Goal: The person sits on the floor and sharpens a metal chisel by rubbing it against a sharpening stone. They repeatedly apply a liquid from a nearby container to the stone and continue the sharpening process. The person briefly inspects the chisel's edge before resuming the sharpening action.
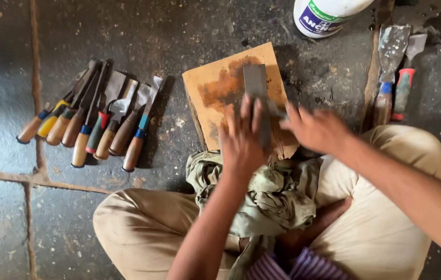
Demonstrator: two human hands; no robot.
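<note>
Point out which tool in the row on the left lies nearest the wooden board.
The chisel at the row's right end, with a brown handle and blue band; every other one lies further left of the wooden board.

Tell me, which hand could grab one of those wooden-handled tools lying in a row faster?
Probably the left hand. It presses on the grey stone, on the side facing the row of tools. The right hand is farther over and would have to cross.

1. A dark, rough stone floor (pixel 189 31) is seen from above, crossed by reddish-brown joints.
2. At the left, a row of wooden-handled chisels (pixel 93 122) is laid side by side on it, blades pointing away.
3. A worn wooden board (pixel 218 83), stained rusty orange, is set near the middle.
4. Two scrapers (pixel 394 78) are laid at the right.
5. A white plastic tub (pixel 326 15) is stood at the top edge.
</note>
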